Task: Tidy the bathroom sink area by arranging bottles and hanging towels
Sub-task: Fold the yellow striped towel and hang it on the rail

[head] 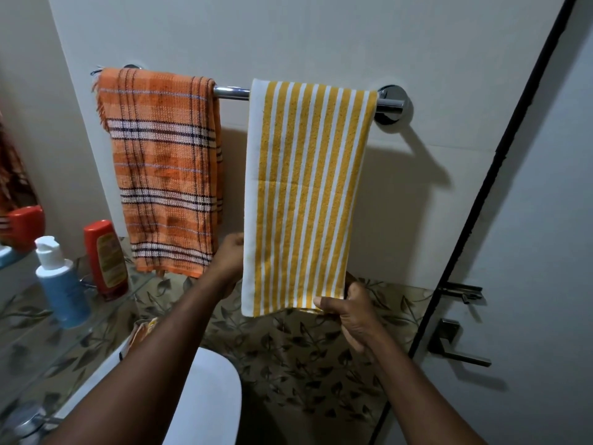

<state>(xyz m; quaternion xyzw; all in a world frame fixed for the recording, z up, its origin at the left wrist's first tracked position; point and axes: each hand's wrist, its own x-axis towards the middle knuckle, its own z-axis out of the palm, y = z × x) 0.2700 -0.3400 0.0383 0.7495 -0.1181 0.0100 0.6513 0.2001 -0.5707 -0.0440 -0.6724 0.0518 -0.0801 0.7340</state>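
Two towels hang on the chrome bar: orange plaid towel left, yellow striped towel right. Your right hand reaches up, thumb and fingers pinching the striped towel's lower right corner. Your left hand is raised with fingers curled at its left edge; whether they grip it cannot be told. The label on the red bottle is too blurred to read.

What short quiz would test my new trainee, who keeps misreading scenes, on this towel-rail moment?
1. True or false: the striped towel hangs on the rail to the left of the orange checked towel.
2. Which hand pinches the striped towel's lower right corner?
3. Fill in: the blue bottle has a ___ cap.
Key: 1 false; 2 the right hand; 3 white.
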